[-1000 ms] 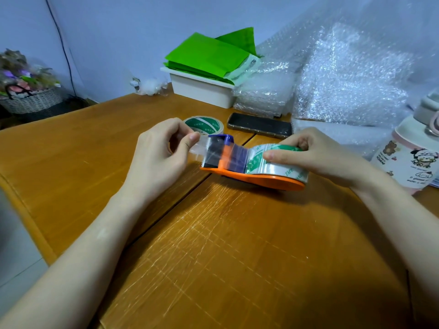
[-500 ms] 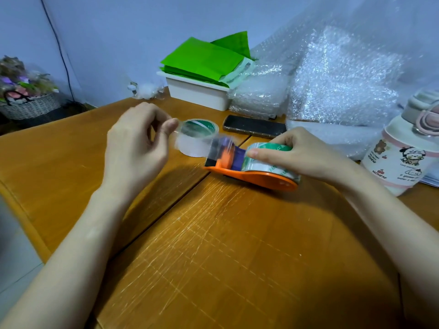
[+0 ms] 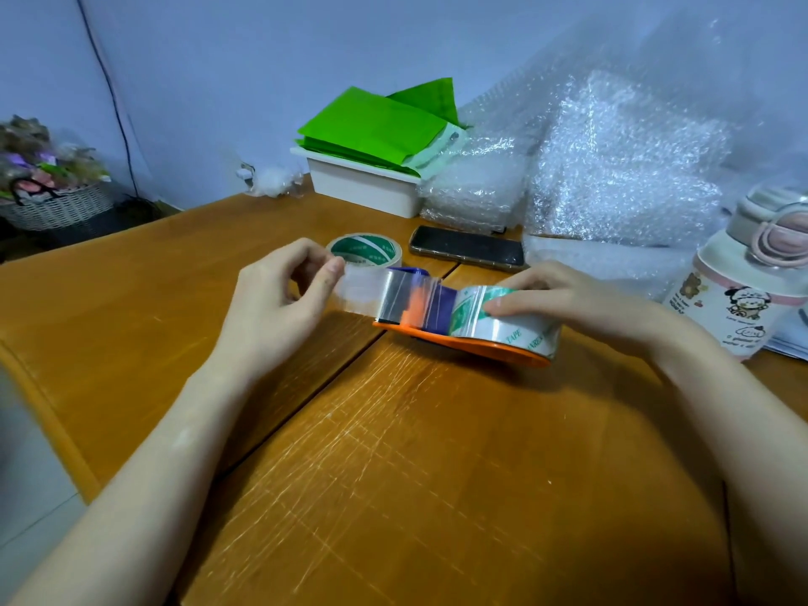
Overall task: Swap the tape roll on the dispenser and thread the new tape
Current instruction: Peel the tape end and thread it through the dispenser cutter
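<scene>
Head view: the left hand [image 3: 280, 299] pinches the free end of the clear tape strip [image 3: 363, 288], now drawn taut and level over the blue-and-orange head of the orange plastic tape dispenser [image 3: 463, 338]. Half a second ago the strip was lifted higher and further left, nearer the table's far edge; it has since come back down towards the dispenser's head. The right hand [image 3: 564, 299] stays clamped on the clear printed tape roll [image 3: 503, 317] seated in the dispenser, mid-table on the wooden table [image 3: 393, 474]. Judgement: threading is near complete. A second green-cored tape roll [image 3: 365, 251] lies just beyond.
</scene>
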